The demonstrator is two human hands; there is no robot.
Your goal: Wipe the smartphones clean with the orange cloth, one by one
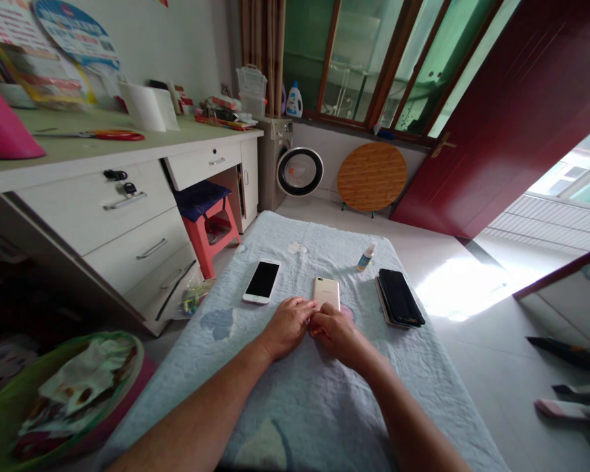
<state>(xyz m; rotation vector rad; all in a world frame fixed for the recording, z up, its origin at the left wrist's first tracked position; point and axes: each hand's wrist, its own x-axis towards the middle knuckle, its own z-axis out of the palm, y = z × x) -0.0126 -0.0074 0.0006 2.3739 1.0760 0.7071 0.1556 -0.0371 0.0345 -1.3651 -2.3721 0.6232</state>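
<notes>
A gold smartphone (326,292) lies back up on the light blue quilted cloth (295,246), its lower part covered by my hands. My left hand (289,324) rests at the phone's lower left with its fingers stretched out towards the right. Beside it, my right hand (337,333) is closed, knuckles up, over the phone's lower end; whatever its fingers pinch is hidden. To the left lies a white smartphone (262,281) with a dark screen. At the right are a small spray bottle (366,256), standing upright, and a stack with a black phone (400,296) on top.
A white desk (128,216) with drawers runs along the left, with a red stool (211,226) partly under it. At the lower left stands a green bin (136,367) holding waste. A washing machine (274,141) with its door open and a round wooden tabletop (372,176) are behind.
</notes>
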